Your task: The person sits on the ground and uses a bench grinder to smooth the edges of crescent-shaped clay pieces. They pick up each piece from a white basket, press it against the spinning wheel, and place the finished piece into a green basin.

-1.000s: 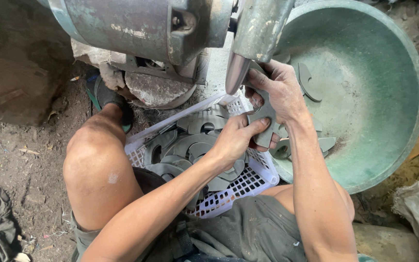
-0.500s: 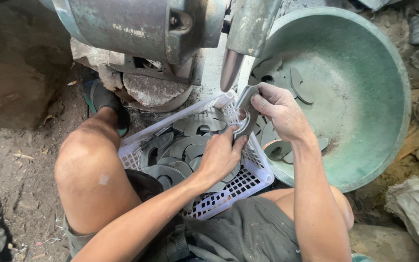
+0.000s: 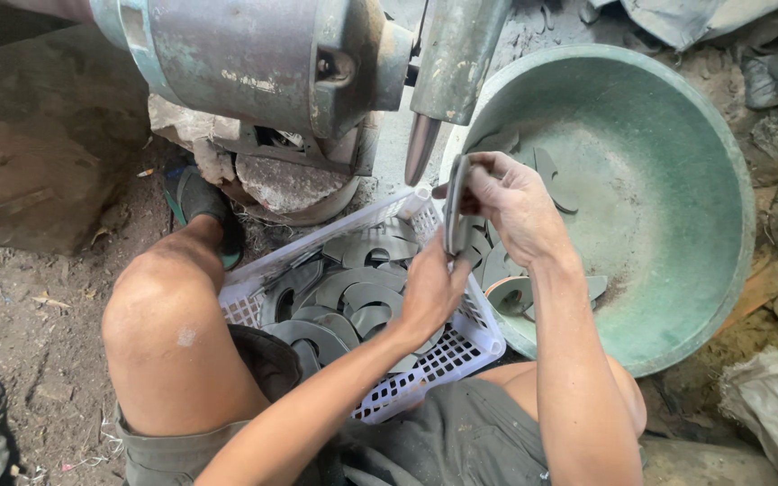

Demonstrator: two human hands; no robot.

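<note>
Basket [image 3: 461, 355] of curved metal blanks sits nearest, at lap. Left hand [image 3: 432, 290] and right hand [image 3: 517, 205] both closed on one grey metal blank [image 3: 455, 214], edge-on above basket's far corner. Judgement: grip firm, fingers clear of grinding wheel [image 3: 420, 148]. Green basin [image 3: 677, 207] beyond.

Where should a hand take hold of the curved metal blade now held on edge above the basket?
Probably by its two ends, as now: the curved blade stands on edge, thin and flat, so the right hand pinches the upper end from the bowl side while the left hand steadies the lower end from below, over the white basket.
</note>
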